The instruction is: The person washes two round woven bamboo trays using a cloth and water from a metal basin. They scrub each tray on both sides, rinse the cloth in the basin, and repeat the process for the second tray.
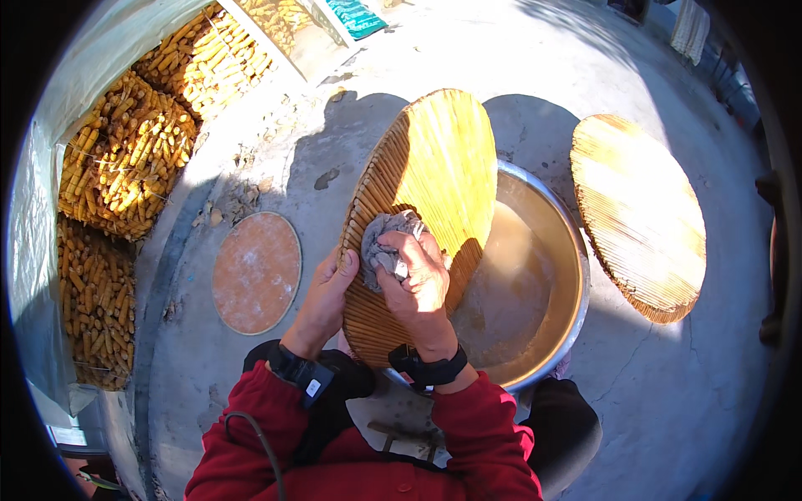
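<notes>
A round tray of yellowish plant stalks [448,156] stands tilted over a large metal basin [579,250]. My left hand [326,294] grips the tray's left edge, thumb on the near face and fingers hidden behind. A crumpled grey cloth [382,247] is bunched in my right hand [416,275], pressed against the tray's lower left face. Cloudy brownish water [514,282] lies in the basin, partly hidden by the tray. Sunlight falls across the tray's upper part, while its left side is shaded.
On the concrete floor, a second stalk tray [639,213] is right of the basin. A round reddish-brown board [257,272] with whitish patches lies to the left. Piles of corn cobs [128,156] line the far left, beside plastic sheeting [37,250]. My knees flank the basin's near side.
</notes>
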`<state>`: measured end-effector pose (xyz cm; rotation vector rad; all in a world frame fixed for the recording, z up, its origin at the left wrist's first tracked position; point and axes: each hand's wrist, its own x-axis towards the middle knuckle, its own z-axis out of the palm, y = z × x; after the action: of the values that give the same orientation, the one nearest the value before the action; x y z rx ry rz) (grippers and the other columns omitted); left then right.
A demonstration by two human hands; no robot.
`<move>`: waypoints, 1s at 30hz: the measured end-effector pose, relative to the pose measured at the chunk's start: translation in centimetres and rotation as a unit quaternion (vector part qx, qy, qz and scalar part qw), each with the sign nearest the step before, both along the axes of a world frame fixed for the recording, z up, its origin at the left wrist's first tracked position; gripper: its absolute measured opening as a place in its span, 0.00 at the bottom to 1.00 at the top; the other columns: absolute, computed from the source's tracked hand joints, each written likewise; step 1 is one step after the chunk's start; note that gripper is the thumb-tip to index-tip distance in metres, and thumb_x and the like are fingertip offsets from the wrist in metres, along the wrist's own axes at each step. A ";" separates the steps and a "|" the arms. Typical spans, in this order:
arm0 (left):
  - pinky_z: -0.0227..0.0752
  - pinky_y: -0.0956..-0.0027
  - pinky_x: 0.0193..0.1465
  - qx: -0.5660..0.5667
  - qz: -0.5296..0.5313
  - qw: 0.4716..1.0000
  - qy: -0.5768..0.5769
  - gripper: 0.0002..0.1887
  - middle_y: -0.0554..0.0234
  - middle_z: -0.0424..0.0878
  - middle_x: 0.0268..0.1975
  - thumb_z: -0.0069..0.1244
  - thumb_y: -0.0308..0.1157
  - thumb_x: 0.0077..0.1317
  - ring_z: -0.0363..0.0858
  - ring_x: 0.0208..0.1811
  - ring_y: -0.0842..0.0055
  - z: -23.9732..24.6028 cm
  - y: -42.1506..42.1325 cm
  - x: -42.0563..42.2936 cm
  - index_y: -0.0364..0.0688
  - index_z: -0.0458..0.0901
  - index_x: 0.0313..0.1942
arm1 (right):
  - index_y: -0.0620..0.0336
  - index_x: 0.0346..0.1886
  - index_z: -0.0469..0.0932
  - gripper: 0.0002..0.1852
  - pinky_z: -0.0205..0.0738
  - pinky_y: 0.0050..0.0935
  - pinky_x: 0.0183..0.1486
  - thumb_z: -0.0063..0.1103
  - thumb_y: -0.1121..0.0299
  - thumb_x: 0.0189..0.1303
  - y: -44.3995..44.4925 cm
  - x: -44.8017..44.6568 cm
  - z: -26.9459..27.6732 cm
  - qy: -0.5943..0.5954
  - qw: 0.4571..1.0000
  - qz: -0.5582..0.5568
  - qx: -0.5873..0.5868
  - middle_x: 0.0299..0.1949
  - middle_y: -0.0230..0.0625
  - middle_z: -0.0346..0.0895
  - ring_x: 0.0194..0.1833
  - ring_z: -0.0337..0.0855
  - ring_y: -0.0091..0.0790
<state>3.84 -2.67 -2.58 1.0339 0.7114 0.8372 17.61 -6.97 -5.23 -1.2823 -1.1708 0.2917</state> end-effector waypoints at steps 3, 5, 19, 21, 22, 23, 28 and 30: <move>0.67 0.73 0.58 0.005 0.006 1.000 0.006 0.21 0.64 0.76 0.56 0.40 0.42 0.76 0.73 0.55 0.80 -0.1 -0.1 -0.1 0.36 0.70 0.60 | 0.58 0.43 0.79 0.19 0.70 0.37 0.42 0.64 0.78 0.42 0.1 -0.9 -3.0 -0.051 0.998 -0.037 0.026 0.34 0.44 0.72 0.36 0.76 0.46; 0.68 0.73 0.58 0.001 0.013 1.000 -0.003 0.21 0.64 0.76 0.56 0.40 0.42 0.76 0.73 0.55 0.81 -0.2 0.3 -0.2 0.36 0.70 0.60 | 0.50 0.46 0.78 0.23 0.72 0.44 0.42 0.66 0.76 0.40 -1.0 -1.2 -7.6 -0.026 0.998 -0.043 -0.050 0.38 0.46 0.70 0.42 0.74 0.52; 0.72 0.74 0.53 -0.015 -0.024 0.998 -0.061 0.19 0.64 0.79 0.51 0.42 0.39 0.75 0.77 0.49 0.82 0.4 0.0 0.6 0.36 0.71 0.59 | 0.62 0.55 0.72 0.26 0.69 0.36 0.57 0.59 0.79 0.48 -2.3 -3.3 -1.8 -0.018 1.000 0.008 -0.008 0.49 0.45 0.76 0.51 0.76 0.46; 0.73 0.75 0.51 -0.012 0.003 0.999 -0.046 0.17 0.64 0.80 0.50 0.44 0.36 0.74 0.78 0.48 0.82 0.0 -0.1 0.6 0.36 0.71 0.58 | 0.63 0.53 0.71 0.24 0.68 0.39 0.55 0.58 0.79 0.47 -2.4 -4.2 -2.6 0.012 0.999 -0.026 0.017 0.47 0.46 0.74 0.50 0.74 0.48; 0.74 0.75 0.50 -0.004 0.010 0.999 -0.048 0.17 0.63 0.80 0.50 0.45 0.34 0.74 0.78 0.47 0.82 -0.3 -0.2 0.6 0.36 0.72 0.58 | 0.64 0.51 0.71 0.23 0.66 0.42 0.56 0.57 0.78 0.47 -3.1 -4.4 -4.2 0.040 0.999 -0.026 -0.026 0.46 0.49 0.71 0.50 0.71 0.51; 0.74 0.75 0.50 -0.021 0.042 0.998 -0.035 0.16 0.63 0.80 0.50 0.45 0.33 0.74 0.79 0.48 0.81 -0.5 -0.2 0.5 0.36 0.72 0.57 | 0.64 0.51 0.70 0.22 0.65 0.42 0.57 0.56 0.77 0.47 -3.6 -4.4 -6.4 0.034 0.997 -0.044 -0.048 0.47 0.50 0.70 0.50 0.71 0.52; 0.73 0.73 0.52 -0.063 0.159 0.985 0.022 0.13 0.62 0.81 0.48 0.46 0.30 0.72 0.79 0.49 0.79 -1.1 0.5 -0.5 0.36 0.74 0.54 | 0.62 0.53 0.68 0.24 0.60 0.47 0.59 0.55 0.74 0.49 -5.6 -3.6 -21.7 0.020 0.966 -0.109 -0.235 0.47 0.50 0.67 0.51 0.67 0.55; 0.73 0.73 0.54 -0.064 0.164 0.983 0.041 0.13 0.62 0.81 0.49 0.46 0.29 0.72 0.79 0.49 0.79 -1.2 0.7 -0.9 0.35 0.74 0.55 | 0.60 0.55 0.67 0.25 0.60 0.48 0.59 0.57 0.73 0.50 -6.6 -2.8 -27.3 0.035 0.947 -0.136 -0.290 0.50 0.53 0.67 0.52 0.68 0.58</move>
<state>2.97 -1.93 -3.81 0.8499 1.0113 1.0221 14.83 -13.57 -32.55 -1.9103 -0.8544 0.4937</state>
